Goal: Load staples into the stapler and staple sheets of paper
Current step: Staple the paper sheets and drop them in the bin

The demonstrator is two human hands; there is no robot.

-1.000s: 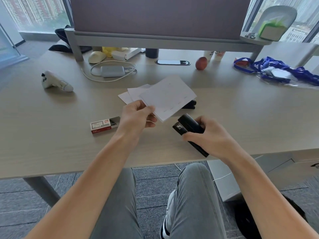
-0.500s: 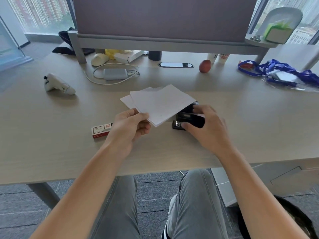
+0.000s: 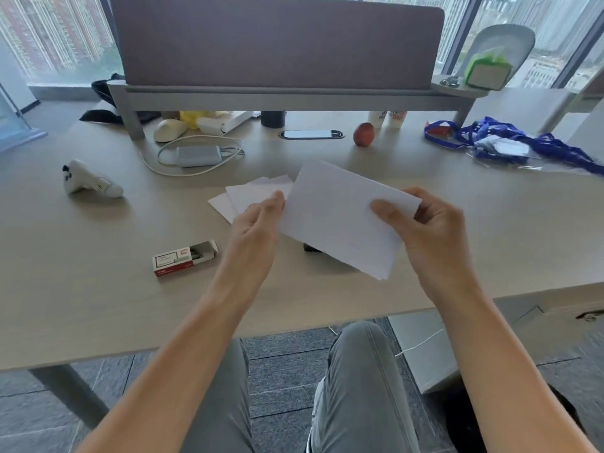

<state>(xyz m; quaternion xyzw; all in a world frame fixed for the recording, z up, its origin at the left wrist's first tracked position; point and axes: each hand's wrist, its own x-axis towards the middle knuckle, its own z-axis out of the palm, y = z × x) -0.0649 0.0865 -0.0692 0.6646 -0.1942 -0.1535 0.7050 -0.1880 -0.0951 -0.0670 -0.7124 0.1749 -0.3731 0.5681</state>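
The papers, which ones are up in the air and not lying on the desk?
The stack of sheets pinched between the left hand and right hand. The loose sheets behind it lie flat on the desk.

We see stapler [image 3: 310, 248] only as dark sliver under held paper stack [image 3: 343, 220]; rest hidden. Left hand [image 3: 253, 230] fingertips hidden behind stack's left edge. Loose sheets [image 3: 251, 196] on desk partly covered by stack and hand. Print on staple box [image 3: 184, 258] too small for us to read. Blue lanyard pile [image 3: 510, 142] cut off at right edge of frame. Items under shelf, upper centre, partly hidden.
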